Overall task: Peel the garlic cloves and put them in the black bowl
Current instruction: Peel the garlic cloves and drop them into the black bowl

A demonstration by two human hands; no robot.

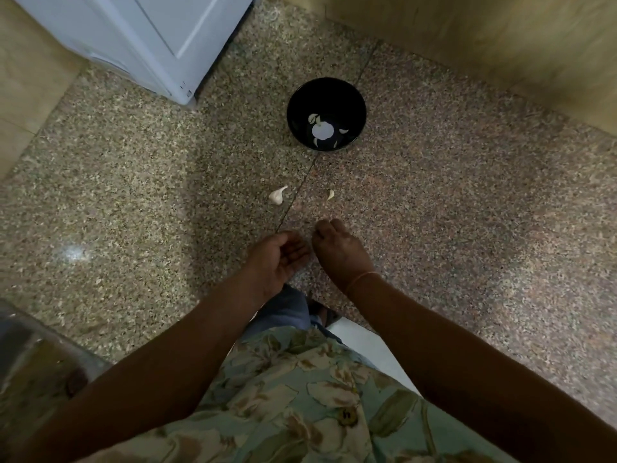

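In the head view, a black bowl (300,101) stands on the speckled stone floor (467,212) at the far middle, just right of a seam between slabs. A few pale cloves (313,118) lie in its bottom around a bright white patch that looks like a reflection. Nearer than the bowl and well apart from it, a larger garlic piece (277,196) with a pointed tail lies just left of the seam. A small clove (331,194) lies just right of the seam. Nearer again, both hands hang close together over the floor. The left hand (280,259) is turned partly palm up with its fingers curled in. The right hand (337,248) points down with its fingertips (320,228) bunched at or near the floor. I cannot tell whether either hand holds anything. A thin band (362,280) circles the right wrist. At the near edge a floral shirt (300,396) shows, with jeans (287,305) beyond it. A white cabinet (133,38) stands at the far left, and a yellowish wall (500,45) runs along the far right.
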